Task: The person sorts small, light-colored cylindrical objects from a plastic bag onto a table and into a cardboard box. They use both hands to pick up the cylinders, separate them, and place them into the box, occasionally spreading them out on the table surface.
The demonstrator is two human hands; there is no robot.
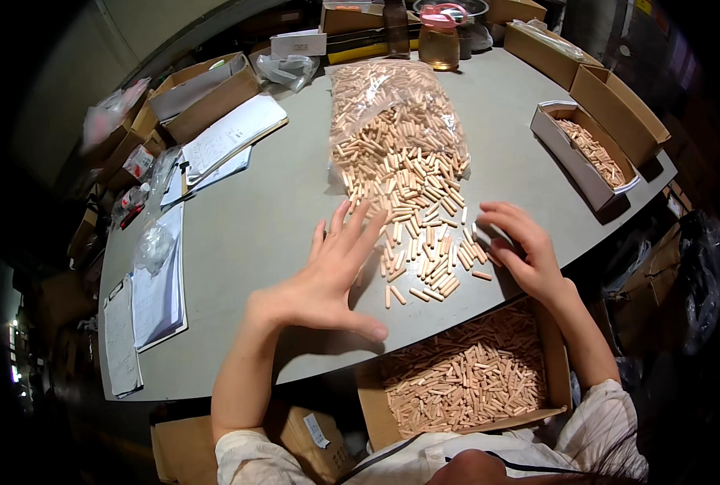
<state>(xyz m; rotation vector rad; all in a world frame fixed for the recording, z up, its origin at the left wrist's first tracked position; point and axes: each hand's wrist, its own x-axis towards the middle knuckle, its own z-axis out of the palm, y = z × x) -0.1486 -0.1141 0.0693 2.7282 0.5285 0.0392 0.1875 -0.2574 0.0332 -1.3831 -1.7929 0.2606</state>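
Small wooden dowels (437, 250) lie loose across the middle of the table, spilling toward me from the mouth of a clear plastic bag (392, 93) full of them. To the left of the loose dowels is my left hand (327, 267), its fingers spread and thumb stretched out near the table edge. On their right side my right hand (521, 246) has its fingers apart and slightly bent, close to the outermost dowels. Neither hand appears to hold anything. Below the table's front edge, a cardboard box (559, 364) at my lap holds a thick layer of dowels.
At the right stands a narrow box (550, 141) partly filled with dowels, beside an open cardboard box (618, 105). Clipboards with papers (234, 137) lie along the left side. A pink-lidded jug (439, 44) and a dark bottle (395, 31) are at the back.
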